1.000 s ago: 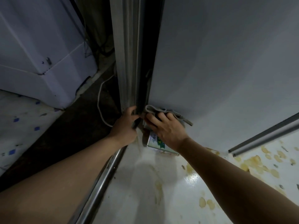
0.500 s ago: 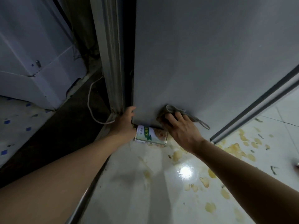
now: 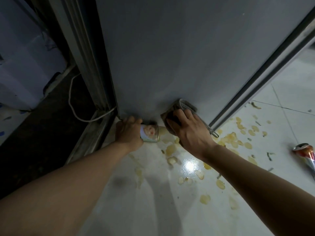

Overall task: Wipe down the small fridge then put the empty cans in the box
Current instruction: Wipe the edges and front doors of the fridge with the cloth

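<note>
The small fridge's grey side (image 3: 179, 53) fills the upper middle of the head view. My right hand (image 3: 189, 132) presses a grey-brown cloth (image 3: 183, 106) flat against the bottom of that side. A white-labelled can (image 3: 150, 133) lies on its side on the floor at the fridge's foot. My left hand (image 3: 127, 132) is wrapped around the can's left end. A red and silver can (image 3: 305, 154) lies on its side on the tiles at the far right, apart from both hands.
Yellowish spill blotches (image 3: 230, 142) and small scraps dot the glossy white floor tiles (image 3: 170, 210). A white cable (image 3: 73, 99) runs past a metal door track (image 3: 88, 133) on the left. A white appliance (image 3: 25, 65) stands at far left.
My right hand slid the cloth rightward along the fridge's bottom edge. My left hand moved off the fridge corner and closed on the white-labelled can. The view shifted, bringing the red can into sight.
</note>
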`<action>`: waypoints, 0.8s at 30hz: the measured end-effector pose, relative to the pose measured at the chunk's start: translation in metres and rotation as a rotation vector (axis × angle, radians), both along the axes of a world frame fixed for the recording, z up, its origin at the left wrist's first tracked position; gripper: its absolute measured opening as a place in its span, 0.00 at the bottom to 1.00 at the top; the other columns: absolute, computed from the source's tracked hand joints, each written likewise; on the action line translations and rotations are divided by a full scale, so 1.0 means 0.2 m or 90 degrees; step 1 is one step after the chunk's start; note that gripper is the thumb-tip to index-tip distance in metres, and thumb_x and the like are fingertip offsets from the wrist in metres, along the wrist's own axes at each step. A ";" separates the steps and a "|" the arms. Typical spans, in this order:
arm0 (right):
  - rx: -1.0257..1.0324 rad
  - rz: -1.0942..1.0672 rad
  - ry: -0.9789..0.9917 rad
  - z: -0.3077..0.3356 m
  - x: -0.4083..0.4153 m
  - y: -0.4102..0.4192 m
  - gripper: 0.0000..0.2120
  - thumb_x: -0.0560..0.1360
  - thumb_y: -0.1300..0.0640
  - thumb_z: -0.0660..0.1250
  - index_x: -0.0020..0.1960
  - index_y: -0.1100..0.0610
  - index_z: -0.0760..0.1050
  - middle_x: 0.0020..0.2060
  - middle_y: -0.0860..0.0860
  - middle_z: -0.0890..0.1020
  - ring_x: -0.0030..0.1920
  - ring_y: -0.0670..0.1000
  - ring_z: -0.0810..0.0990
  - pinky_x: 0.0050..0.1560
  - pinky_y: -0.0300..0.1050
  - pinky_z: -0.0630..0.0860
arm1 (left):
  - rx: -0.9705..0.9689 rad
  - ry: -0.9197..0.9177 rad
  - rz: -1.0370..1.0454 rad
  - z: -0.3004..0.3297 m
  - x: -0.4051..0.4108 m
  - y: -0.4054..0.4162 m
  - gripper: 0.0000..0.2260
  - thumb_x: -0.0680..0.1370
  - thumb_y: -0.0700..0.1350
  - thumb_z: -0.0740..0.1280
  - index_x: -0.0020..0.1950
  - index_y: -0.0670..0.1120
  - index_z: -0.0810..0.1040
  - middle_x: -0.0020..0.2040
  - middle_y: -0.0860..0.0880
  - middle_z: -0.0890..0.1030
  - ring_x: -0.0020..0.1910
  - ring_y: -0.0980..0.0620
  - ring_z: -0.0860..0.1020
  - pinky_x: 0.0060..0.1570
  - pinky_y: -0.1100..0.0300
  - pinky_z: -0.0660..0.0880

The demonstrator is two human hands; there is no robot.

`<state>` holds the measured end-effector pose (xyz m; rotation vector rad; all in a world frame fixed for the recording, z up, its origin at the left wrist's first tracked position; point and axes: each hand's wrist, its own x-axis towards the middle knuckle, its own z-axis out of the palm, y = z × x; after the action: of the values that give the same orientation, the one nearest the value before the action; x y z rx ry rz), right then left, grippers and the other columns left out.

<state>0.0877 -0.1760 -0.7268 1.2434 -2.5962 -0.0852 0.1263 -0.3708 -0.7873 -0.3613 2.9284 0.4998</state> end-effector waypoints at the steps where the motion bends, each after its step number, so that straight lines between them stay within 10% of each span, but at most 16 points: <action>1: 0.000 -0.005 -0.001 0.00 0.00 0.01 0.25 0.73 0.58 0.46 0.59 0.61 0.77 0.48 0.58 0.76 0.44 0.59 0.75 0.40 0.53 0.77 | -0.030 0.000 -0.007 -0.01 0.00 0.00 0.25 0.67 0.45 0.72 0.63 0.47 0.71 0.62 0.43 0.70 0.63 0.41 0.68 0.62 0.51 0.67; 24: 0.067 -0.114 -0.028 0.07 0.07 0.23 0.21 0.68 0.60 0.63 0.60 0.61 0.76 0.51 0.61 0.76 0.46 0.61 0.75 0.44 0.57 0.78 | -0.001 -0.031 -0.202 0.11 0.18 0.23 0.29 0.65 0.49 0.74 0.63 0.54 0.68 0.59 0.51 0.68 0.59 0.49 0.69 0.50 0.56 0.70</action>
<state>0.1011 -0.1298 -0.7124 1.0537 -2.7684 -0.2330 0.1628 -0.3254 -0.7647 0.0906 2.8599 0.4344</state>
